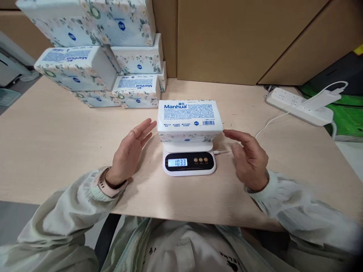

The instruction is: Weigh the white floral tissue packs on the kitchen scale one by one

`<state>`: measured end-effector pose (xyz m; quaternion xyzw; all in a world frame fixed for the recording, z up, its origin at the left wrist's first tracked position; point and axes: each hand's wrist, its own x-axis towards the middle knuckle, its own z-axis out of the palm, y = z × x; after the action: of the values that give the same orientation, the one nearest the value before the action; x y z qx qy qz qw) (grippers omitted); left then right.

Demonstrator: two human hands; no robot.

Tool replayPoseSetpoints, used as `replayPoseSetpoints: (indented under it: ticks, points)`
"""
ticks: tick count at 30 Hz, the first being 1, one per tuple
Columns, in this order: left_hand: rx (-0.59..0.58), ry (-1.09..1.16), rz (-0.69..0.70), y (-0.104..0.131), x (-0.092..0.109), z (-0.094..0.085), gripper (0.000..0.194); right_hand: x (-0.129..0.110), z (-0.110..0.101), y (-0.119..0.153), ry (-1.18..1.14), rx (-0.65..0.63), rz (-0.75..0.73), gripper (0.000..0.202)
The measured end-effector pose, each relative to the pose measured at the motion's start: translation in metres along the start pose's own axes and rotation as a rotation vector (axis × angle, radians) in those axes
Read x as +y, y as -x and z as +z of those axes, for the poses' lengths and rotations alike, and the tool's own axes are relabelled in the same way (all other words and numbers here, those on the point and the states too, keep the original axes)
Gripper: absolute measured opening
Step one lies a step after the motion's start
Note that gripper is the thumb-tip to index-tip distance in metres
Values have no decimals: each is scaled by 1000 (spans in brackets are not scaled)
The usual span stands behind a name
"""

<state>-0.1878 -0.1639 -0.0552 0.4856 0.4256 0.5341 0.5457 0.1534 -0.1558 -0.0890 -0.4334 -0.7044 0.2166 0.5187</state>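
A white tissue pack (189,117) with blue "Manhua" print and a floral side rests on a white digital kitchen scale (167,160). The lit display (177,162) reads 103.3. To the left of the pack is my left hand (131,149), fingers stretched toward its edge and holding nothing. My right hand (249,156) is at the pack's right side, open, its fingertips close to the lower corner. Whether those fingertips touch the pack, I cannot tell. Most of the weighing plate is hidden beneath the pack.
Several similar tissue packs (78,70) are stacked at the back left of the wooden table (51,151). Cardboard (218,41) stands along the back edge. A white power strip (297,105) lies at the right, and a thin white cable (266,124) runs toward the scale.
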Motion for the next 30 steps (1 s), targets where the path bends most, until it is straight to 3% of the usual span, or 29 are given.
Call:
replayPoseSetpoints:
  ticks: [14,17,19,23,27,30]
  points:
    - [-47,-140,217,6,-8,0,44,-4,10,-7,-199,5,142,35]
    - [-76,-197,251,6,-13,0,57,-6,12,-13,-219,-86,220,50]
    - [-127,-239,261,5,-15,2,70,-12,14,-21,-241,-224,262,64]
    - [-185,-326,352,-5,-10,7,84,-36,27,-46,-298,-460,233,72]
    - [-104,-486,575,-35,4,-3,93,-55,52,-89,-228,-464,91,81]
    - [26,-629,717,-69,13,-24,89,-48,83,-131,-206,-447,24,88]
